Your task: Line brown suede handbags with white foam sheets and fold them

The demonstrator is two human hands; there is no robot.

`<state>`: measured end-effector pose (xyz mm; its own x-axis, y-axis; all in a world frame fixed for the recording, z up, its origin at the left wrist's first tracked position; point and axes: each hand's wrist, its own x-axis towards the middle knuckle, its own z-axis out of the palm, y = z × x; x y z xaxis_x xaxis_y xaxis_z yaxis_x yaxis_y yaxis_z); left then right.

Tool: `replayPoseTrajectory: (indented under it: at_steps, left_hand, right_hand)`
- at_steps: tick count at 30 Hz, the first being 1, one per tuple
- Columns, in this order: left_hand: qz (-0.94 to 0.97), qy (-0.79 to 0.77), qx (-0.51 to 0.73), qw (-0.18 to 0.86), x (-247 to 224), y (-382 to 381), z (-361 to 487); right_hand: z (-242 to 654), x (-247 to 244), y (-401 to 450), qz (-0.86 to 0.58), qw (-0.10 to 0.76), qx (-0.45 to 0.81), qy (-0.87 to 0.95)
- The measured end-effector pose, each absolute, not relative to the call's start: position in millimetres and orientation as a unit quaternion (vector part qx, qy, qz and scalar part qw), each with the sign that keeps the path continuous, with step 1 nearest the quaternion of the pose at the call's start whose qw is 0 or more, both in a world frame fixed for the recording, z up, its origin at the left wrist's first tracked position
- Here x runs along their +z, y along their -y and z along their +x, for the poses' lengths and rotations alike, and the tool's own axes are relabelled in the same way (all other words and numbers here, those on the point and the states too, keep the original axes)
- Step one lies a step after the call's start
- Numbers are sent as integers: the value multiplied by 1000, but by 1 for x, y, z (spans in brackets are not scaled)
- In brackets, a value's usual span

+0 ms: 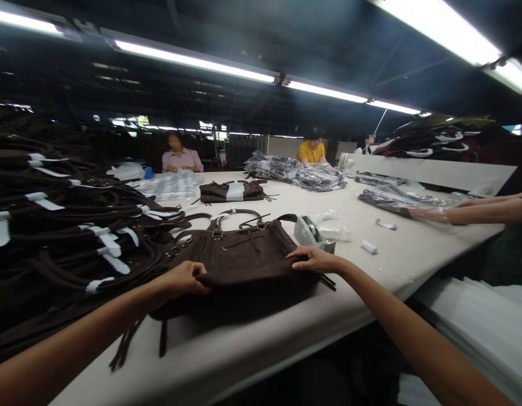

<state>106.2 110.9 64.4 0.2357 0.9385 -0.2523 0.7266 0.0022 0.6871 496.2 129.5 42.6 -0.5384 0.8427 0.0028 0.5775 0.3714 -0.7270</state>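
A dark brown handbag (248, 254) lies on the pale table in front of me, its handles pointing away and its near edge lifted a little. My left hand (187, 279) pinches the bag's near left corner. On the near right side, my right hand (314, 260) grips the same edge between thumb and fingers. Brass-coloured buckles and thin straps show on the bag's front. Dark laces hang from its sides, some over the table edge. Just beyond my right hand stands a grey tape dispenser (309, 234), partly hidden by the bag.
Brown handbags with white-wrapped handles form a tall pile (95, 225) on the left. Another brown bag with a pale band (233, 192) lies farther back. Plastic-wrapped bags (294, 169) sit near a person in yellow. At right, another person's arms (489, 210) reach onto a wrapped bag.
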Motion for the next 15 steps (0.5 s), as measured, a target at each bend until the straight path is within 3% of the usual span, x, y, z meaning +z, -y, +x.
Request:
replayPoseTrajectory:
  at_steps: [8, 15]
  left_hand:
    - [740, -571, 96, 343, 81, -122, 115]
    - [802, -481, 73, 347, 84, -105, 96]
  right_hand:
    - [460, 61, -110, -526, 115, 212, 816]
    - [463, 49, -112, -434, 106, 176, 877]
